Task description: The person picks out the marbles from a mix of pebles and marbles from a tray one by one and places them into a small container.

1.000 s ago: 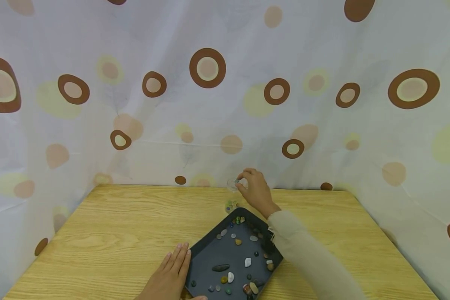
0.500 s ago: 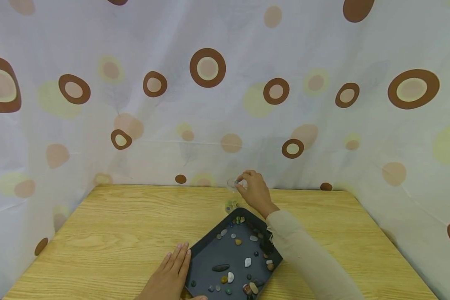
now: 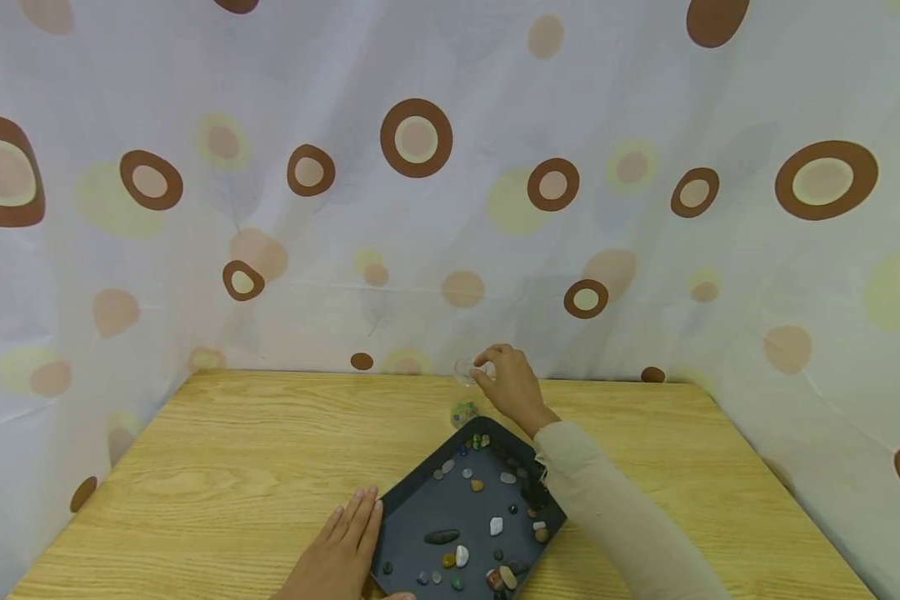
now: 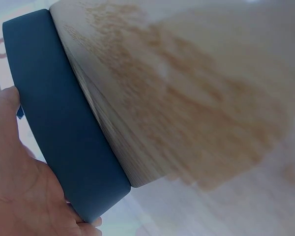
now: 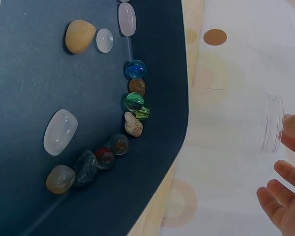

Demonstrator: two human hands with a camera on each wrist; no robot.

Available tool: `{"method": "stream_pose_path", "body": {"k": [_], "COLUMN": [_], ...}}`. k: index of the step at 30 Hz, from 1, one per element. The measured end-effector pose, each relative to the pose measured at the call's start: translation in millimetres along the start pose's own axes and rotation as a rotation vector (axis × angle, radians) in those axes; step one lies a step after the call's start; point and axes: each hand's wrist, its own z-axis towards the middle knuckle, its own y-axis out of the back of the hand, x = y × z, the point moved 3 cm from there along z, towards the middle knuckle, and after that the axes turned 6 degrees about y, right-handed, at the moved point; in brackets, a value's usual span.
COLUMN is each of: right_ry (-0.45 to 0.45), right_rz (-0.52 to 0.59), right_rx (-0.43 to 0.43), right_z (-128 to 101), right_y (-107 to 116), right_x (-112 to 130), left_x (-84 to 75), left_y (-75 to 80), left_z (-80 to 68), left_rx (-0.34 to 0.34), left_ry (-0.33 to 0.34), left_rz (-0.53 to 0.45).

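My left hand (image 3: pixel 337 546) lies along the left side of a dark tray (image 3: pixel 414 492), straight fingers against its outer wall. In the left wrist view, the thumb rests at the tray's edge. My right hand (image 3: pixel 512 387) is at the mouth of a clear jar (image 3: pixel 461 372) behind the tray, thumb and forefinger bent near its rim. Nothing shows between them. The right wrist view has the fingers apart beside the jar's ridged rim (image 5: pixel 273 123). Colourful marbles (image 3: pixel 463 413) lie at the jar's bottom. Polished stones (image 3: pixel 442 536) and marbles (image 5: pixel 135 102) are spread over the tray.
Tray and jar stand on a wood-grain table (image 3: pixel 270 450). A white curtain (image 3: pixel 435 217) with brown and beige circles hangs behind the table and along both sides. My right forearm crosses above the tray's right corner, hiding part of it.
The small bluish piece earlier pinched between my right thumb and forefinger no longer shows there. The right hand has barely shifted at the jar. My left hand and the tray stay put.
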Motion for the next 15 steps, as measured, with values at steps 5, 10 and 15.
{"method": "stream_pose_path", "body": {"k": [5, 10, 15], "right_ry": [0.003, 0.001, -0.003], "right_rz": [0.002, -0.001, 0.003], "right_rx": [0.001, 0.009, 0.015], "right_z": [-0.6, -1.0, -1.2], "right_y": [0.3, 0.2, 0.1], "right_x": [-0.5, -1.1, -1.3], "left_x": [-0.3, 0.0, -0.1], "left_y": [-0.4, -0.7, -1.1], "left_z": [0.3, 0.9, 1.1], "left_rx": [0.008, 0.028, 0.039], "left_ry": [0.002, 0.008, 0.016], "left_rz": [0.0, -0.01, -0.009]}}
